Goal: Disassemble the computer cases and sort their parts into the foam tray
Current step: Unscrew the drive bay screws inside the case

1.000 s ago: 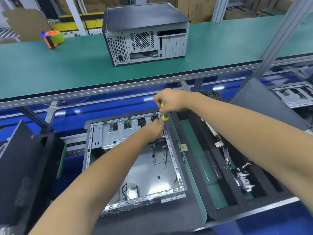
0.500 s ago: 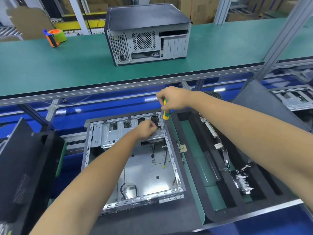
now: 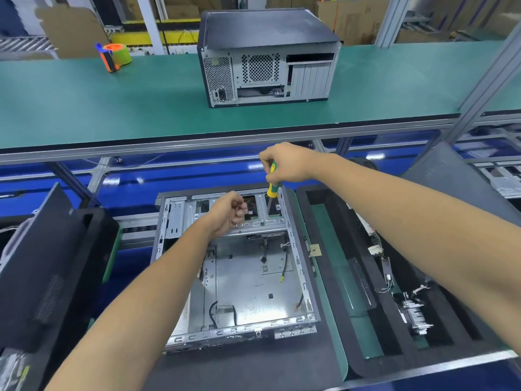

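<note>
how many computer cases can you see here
2, maybe more. A closed case stands on the green upper shelf; an opened case lies below the hands. The dark panels at the left edge may belong to another.

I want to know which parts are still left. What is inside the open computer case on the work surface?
Inside the open case I see a bare metal floor and a few loose black cables. The left hand and forearm cover part of the far-left interior, so anything there is hidden.

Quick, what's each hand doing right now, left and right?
Left hand: fingers curled over the open case; whether it holds anything cannot be told.
Right hand: grips the screwdriver.
</note>
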Demonstrator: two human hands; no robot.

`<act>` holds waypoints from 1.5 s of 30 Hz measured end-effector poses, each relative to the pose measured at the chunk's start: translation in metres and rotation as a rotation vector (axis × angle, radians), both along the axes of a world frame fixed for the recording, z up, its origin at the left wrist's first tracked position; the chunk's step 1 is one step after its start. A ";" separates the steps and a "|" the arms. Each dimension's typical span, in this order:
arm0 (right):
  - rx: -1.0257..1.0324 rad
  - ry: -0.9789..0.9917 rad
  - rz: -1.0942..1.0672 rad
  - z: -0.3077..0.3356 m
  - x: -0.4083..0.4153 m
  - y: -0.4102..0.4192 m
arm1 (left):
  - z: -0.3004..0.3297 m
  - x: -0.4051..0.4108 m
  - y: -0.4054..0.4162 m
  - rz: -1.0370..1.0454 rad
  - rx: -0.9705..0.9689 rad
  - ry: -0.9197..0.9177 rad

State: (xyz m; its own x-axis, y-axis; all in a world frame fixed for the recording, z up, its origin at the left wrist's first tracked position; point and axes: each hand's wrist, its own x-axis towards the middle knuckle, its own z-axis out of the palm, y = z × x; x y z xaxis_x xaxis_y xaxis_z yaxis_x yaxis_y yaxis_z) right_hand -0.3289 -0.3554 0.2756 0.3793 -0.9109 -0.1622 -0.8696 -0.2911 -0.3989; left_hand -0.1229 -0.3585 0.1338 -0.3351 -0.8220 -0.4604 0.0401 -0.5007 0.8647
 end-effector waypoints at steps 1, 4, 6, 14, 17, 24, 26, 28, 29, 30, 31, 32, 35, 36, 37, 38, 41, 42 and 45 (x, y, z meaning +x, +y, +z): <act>-0.003 -0.004 0.000 -0.001 0.005 -0.002 | -0.001 0.003 -0.002 0.002 -0.025 -0.063; -0.017 -0.010 -0.006 -0.008 0.018 -0.008 | -0.011 0.011 -0.007 -0.024 -0.219 -0.367; -0.028 -0.012 -0.008 -0.012 0.026 -0.011 | -0.020 0.019 -0.009 -0.084 -0.421 -0.537; -0.054 -0.008 -0.018 -0.027 0.047 -0.030 | -0.030 0.021 -0.014 -0.199 -0.748 -0.729; -0.046 -0.002 -0.033 -0.028 0.050 -0.036 | -0.030 0.018 -0.017 -0.228 -0.802 -0.773; -0.028 0.015 -0.071 -0.030 0.056 -0.040 | -0.034 0.021 -0.019 -0.238 -0.785 -0.737; -0.026 0.015 -0.078 -0.030 0.057 -0.041 | -0.035 0.021 -0.019 -0.238 -0.780 -0.741; -0.013 0.016 -0.082 -0.028 0.058 -0.042 | -0.036 0.022 -0.018 -0.236 -0.779 -0.737; -0.008 0.020 -0.087 -0.028 0.058 -0.043 | -0.036 0.022 -0.018 -0.239 -0.777 -0.735; -0.005 0.028 -0.093 -0.027 0.059 -0.043 | -0.036 0.022 -0.018 -0.241 -0.775 -0.734; -0.002 0.040 -0.096 -0.027 0.060 -0.043 | -0.036 0.022 -0.018 -0.243 -0.772 -0.736; -0.002 0.057 -0.097 -0.027 0.061 -0.044 | -0.036 0.022 -0.018 -0.247 -0.768 -0.741; -0.031 0.155 -0.090 -0.026 0.066 -0.045 | -0.036 0.022 -0.015 -0.251 -0.775 -0.755; -0.047 0.195 -0.087 -0.026 0.068 -0.045 | -0.036 0.023 -0.014 -0.246 -0.784 -0.755; -0.063 0.234 -0.082 -0.025 0.070 -0.045 | -0.035 0.023 -0.013 -0.241 -0.794 -0.757; -0.077 0.263 -0.077 -0.024 0.073 -0.044 | -0.036 0.023 -0.013 -0.238 -0.802 -0.760; -0.074 0.295 -0.082 -0.021 0.080 -0.043 | -0.037 0.025 -0.013 -0.245 -0.822 -0.767; -0.073 0.309 -0.089 -0.020 0.082 -0.043 | -0.037 0.025 -0.013 -0.251 -0.830 -0.770; -0.084 0.379 -0.069 -0.016 0.088 -0.043 | -0.037 0.024 -0.013 -0.258 -0.851 -0.775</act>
